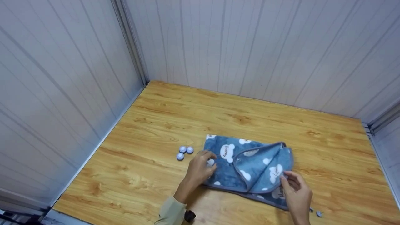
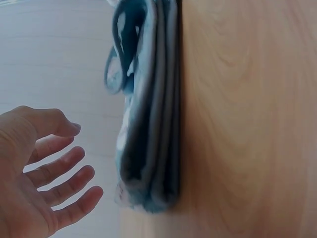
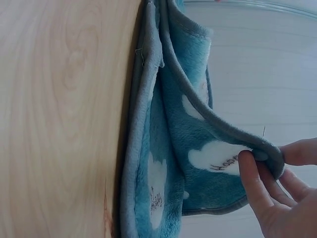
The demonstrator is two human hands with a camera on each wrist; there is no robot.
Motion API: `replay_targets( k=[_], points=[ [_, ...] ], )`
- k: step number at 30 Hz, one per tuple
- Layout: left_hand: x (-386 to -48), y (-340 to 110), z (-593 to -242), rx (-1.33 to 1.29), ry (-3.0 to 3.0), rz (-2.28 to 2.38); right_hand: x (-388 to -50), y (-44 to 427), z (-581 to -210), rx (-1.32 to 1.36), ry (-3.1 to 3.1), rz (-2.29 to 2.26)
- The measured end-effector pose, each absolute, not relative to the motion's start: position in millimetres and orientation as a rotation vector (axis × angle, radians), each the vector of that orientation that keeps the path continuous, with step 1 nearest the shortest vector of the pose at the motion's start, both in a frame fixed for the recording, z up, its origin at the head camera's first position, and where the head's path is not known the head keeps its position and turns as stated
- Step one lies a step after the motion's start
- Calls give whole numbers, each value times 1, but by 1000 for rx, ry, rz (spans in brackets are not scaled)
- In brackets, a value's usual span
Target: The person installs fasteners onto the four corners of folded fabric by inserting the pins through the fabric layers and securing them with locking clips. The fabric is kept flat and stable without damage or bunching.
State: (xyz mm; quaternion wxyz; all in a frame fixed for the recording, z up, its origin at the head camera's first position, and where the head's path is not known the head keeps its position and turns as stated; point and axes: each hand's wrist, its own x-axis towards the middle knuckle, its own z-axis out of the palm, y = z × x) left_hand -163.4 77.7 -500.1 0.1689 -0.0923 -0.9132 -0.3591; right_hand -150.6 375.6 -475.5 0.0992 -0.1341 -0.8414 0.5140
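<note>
A blue plush blanket (image 1: 218,175) with white cloud prints and grey edging lies folded in layers on the wooden table. One flap with a snap button is turned back over it. My right hand (image 1: 297,193) pinches the edge of this flap (image 3: 223,129) between thumb and fingers, lifting it. A thin pin (image 3: 264,131) sticks out at the pinched edge, and a small grey-blue disc (image 3: 260,155) shows by the fingertips. Over the blanket's left part hovers my left hand (image 1: 200,167), fingers loosely bent; the left wrist view shows nothing in it.
Three round pale caps (image 1: 182,149) sit on the table left of the blanket. Small grey-blue pin pieces (image 1: 319,214) lie by the right wrist. White panel walls (image 1: 200,47) stand around the wooden table (image 1: 150,125).
</note>
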Motion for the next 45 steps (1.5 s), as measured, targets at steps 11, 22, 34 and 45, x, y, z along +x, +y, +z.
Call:
replay_targets(
  k=[11,22,34,45],
  points=[
    [-159,61,-511,-169,-2595,-976,-148,379,-477,-436,-2467,1536],
    [-158,33,-510,-18,-2644,-934,-149,381,-479,-361,-2446,1493],
    [-157,7,-515,161,-2624,-890,-149,381,-476,-371,-2454,1525],
    [-158,-3,-523,260,-2677,-914,-150,380,-478,-352,-2439,1576]
  ],
)
